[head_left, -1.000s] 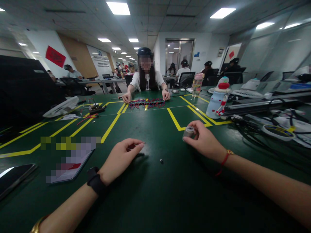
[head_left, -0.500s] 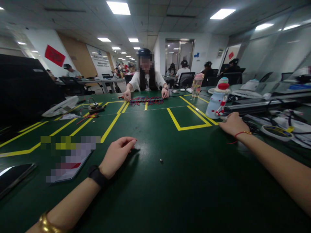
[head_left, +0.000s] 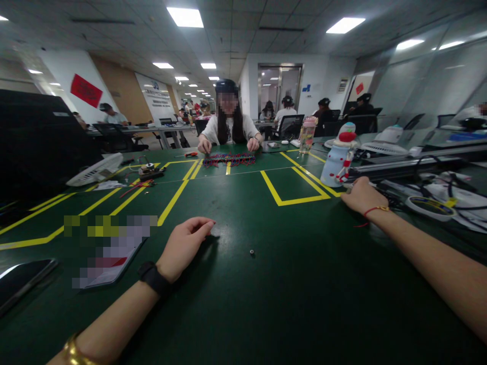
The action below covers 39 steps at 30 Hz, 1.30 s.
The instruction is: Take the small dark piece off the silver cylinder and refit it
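Observation:
My left hand [head_left: 187, 244] is over the green table [head_left: 289, 304], its thumb and forefinger closed together at the tips. Nothing shows between them, and the other fingers are mostly hidden. To its right lies a small round metal part [head_left: 251, 252] with a dark hole. Across at the right, my right hand [head_left: 361, 196] is closed just in front of a pale blue bottle [head_left: 333, 165] with a red and white figure on it. A greyish bit shows by its fingertips, too hidden to name.
Opposite, a co-worker's hands hover over red and blue wires [head_left: 230, 160], beside a red-handled tool [head_left: 191, 154]. Left are a phone [head_left: 25, 284], a flat blurred-out item [head_left: 114, 263] and a white fan [head_left: 97, 170]. Cables [head_left: 429, 167] and a ring-shaped part [head_left: 429, 208] crowd the right; a pink-lidded bottle [head_left: 307, 136] stands behind.
The co-worker's hands have lifted a little from the wires and drawn inward, uncovering the red-handled tool. My own two hands have hardly moved.

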Each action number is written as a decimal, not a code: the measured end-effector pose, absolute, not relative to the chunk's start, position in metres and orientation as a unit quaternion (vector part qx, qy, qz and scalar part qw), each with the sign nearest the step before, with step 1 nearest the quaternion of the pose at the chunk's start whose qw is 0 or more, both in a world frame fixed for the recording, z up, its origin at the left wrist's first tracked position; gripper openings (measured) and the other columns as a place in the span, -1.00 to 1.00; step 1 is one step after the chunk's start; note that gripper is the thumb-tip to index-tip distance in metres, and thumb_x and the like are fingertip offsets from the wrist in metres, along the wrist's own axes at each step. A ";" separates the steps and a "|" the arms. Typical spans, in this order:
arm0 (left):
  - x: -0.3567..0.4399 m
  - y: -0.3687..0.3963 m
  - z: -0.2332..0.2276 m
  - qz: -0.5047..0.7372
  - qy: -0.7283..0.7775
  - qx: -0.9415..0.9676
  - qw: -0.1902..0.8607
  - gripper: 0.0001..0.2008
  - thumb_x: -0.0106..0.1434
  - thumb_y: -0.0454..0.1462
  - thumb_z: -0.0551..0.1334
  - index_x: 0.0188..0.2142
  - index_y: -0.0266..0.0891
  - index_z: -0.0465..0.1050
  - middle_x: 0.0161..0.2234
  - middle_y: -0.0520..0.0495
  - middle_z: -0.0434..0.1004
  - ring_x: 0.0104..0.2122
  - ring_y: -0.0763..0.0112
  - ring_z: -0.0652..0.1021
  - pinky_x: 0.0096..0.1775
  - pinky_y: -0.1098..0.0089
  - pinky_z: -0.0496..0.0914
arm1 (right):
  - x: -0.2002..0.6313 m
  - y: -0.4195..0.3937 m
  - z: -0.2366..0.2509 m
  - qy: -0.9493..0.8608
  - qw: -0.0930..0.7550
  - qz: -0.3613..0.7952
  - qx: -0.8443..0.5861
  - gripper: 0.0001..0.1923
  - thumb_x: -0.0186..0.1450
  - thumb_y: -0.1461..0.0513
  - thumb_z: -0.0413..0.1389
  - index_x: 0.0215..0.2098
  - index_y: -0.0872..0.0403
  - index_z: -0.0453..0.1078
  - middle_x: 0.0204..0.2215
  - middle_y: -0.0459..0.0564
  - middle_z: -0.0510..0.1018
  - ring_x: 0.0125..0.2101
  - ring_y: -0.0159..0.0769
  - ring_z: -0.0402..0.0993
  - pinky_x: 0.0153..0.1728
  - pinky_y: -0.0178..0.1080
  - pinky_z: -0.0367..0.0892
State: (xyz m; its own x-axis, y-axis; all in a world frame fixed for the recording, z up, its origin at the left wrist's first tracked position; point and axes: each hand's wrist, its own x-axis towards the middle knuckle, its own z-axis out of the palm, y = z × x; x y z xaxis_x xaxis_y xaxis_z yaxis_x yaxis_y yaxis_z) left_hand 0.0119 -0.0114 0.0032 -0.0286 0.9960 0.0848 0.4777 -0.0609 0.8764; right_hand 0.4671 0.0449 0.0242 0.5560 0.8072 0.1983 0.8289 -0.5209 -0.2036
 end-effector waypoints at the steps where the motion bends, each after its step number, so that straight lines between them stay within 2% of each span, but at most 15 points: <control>1: 0.012 -0.011 0.003 0.390 0.601 0.615 0.330 -0.63 0.09 -0.02 0.19 -0.23 -0.22 0.48 -0.37 -0.03 0.51 -0.35 0.33 0.45 -0.33 0.40 0.29 | 0.467 0.045 0.024 -0.467 0.138 -0.040 -0.872 -0.43 0.05 0.01 0.06 -0.10 0.16 0.02 -0.17 0.27 0.41 -0.17 0.04 0.43 -0.27 -0.09 0.32; 10: 0.012 -0.014 0.004 0.380 0.606 0.618 0.326 -0.62 0.10 -0.01 0.18 -0.22 -0.22 0.48 -0.37 -0.02 0.51 -0.37 0.33 0.44 -0.36 0.40 0.27 | 0.463 0.042 0.021 -0.454 0.153 -0.078 -0.875 -0.39 0.04 0.04 0.10 -0.06 0.23 0.11 -0.20 0.30 0.39 -0.18 0.07 0.39 -0.28 -0.03 0.29; 14: 0.013 -0.012 0.003 0.378 0.604 0.625 0.320 -0.62 0.11 -0.01 0.17 -0.22 -0.21 0.48 -0.36 -0.03 0.51 -0.35 0.31 0.45 -0.34 0.39 0.27 | 0.441 0.031 0.028 -0.486 0.207 -0.197 -0.826 -0.39 0.10 0.13 0.08 0.03 0.32 0.13 0.01 0.46 0.16 0.04 0.27 0.07 -0.11 0.19 0.09; 15: 0.013 -0.012 0.003 0.377 0.604 0.627 0.316 -0.62 0.11 -0.01 0.17 -0.22 -0.21 0.48 -0.36 -0.03 0.52 -0.35 0.31 0.46 -0.34 0.39 0.28 | 0.431 0.028 0.030 -0.522 0.223 -0.226 -0.792 -0.42 0.13 0.15 0.05 0.05 0.33 0.14 0.03 0.45 0.13 0.06 0.26 0.03 -0.08 0.20 0.06; 17: 0.014 -0.011 0.003 0.375 0.605 0.631 0.309 -0.63 0.12 0.00 0.16 -0.23 -0.21 0.48 -0.37 -0.03 0.52 -0.35 0.31 0.46 -0.33 0.38 0.28 | 0.403 0.020 0.033 -0.608 0.232 -0.250 -0.717 -0.50 0.17 0.18 0.03 0.04 0.26 0.22 0.01 0.32 0.20 0.03 0.09 0.09 -0.03 0.10 0.08; 20: 0.014 -0.011 0.003 0.371 0.606 0.636 0.301 -0.63 0.12 0.00 0.16 -0.24 -0.20 0.48 -0.36 -0.02 0.53 -0.35 0.31 0.47 -0.32 0.37 0.28 | 0.346 -0.002 0.029 -0.755 0.204 -0.199 -0.590 -0.60 0.22 0.19 0.01 0.03 0.06 0.29 -0.03 0.06 0.31 -0.03 -0.23 0.20 0.01 -0.16 0.15; 24: 0.013 -0.012 0.003 0.375 0.597 0.642 0.300 -0.64 0.12 0.00 0.16 -0.24 -0.20 0.49 -0.34 -0.02 0.53 -0.33 0.30 0.48 -0.30 0.37 0.29 | 0.278 -0.039 0.013 -0.924 0.169 -0.067 -0.336 -0.50 0.28 0.31 -0.11 0.19 0.00 0.14 0.13 0.00 0.23 0.03 -0.27 0.16 -0.01 -0.17 0.18; 26: 0.013 -0.012 0.003 0.377 0.595 0.643 0.302 -0.64 0.12 -0.01 0.17 -0.25 -0.20 0.49 -0.35 -0.03 0.53 -0.34 0.30 0.48 -0.31 0.37 0.29 | 0.264 -0.050 0.008 -0.948 0.148 -0.024 -0.282 -0.51 0.28 0.34 -0.12 0.17 0.00 0.16 0.12 -0.02 0.25 0.03 -0.29 0.17 -0.02 -0.18 0.19; 30: 0.015 -0.012 0.004 0.383 0.600 0.634 0.302 -0.64 0.10 -0.01 0.18 -0.26 -0.20 0.50 -0.38 -0.02 0.53 -0.36 0.31 0.48 -0.32 0.37 0.29 | 0.265 -0.053 0.007 -0.949 0.144 0.020 -0.281 -0.64 0.27 0.36 -0.06 0.00 0.07 0.34 -0.05 0.02 0.41 -0.05 -0.33 0.26 -0.03 -0.20 0.19; 34: 0.015 -0.012 0.004 0.378 0.600 0.641 0.295 -0.65 0.12 -0.01 0.17 -0.26 -0.20 0.49 -0.38 -0.02 0.53 -0.36 0.32 0.47 -0.32 0.38 0.28 | 0.269 -0.052 0.006 -0.941 0.162 0.043 -0.295 -0.69 0.27 0.39 -0.08 -0.11 0.11 0.40 -0.17 0.04 0.46 -0.14 -0.35 0.30 -0.11 -0.23 0.24; 39: 0.014 -0.013 0.006 0.373 0.600 0.639 0.305 -0.64 0.12 -0.01 0.16 -0.25 -0.21 0.49 -0.35 -0.03 0.53 -0.34 0.31 0.47 -0.31 0.38 0.28 | 0.275 -0.048 0.007 -0.907 0.236 0.082 -0.339 -0.59 0.26 0.41 -0.17 -0.05 0.02 0.36 -0.13 -0.03 0.43 -0.13 -0.39 0.32 -0.10 -0.27 0.30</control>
State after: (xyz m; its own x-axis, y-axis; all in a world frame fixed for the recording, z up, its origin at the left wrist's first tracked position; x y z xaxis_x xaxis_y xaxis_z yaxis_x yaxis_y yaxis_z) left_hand 0.0141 -0.0134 0.0062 0.0030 0.9938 0.1112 0.5392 -0.0953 0.8368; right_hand 0.2754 -0.0479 0.0068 -0.6593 0.6530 0.3727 0.5758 0.7573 -0.3082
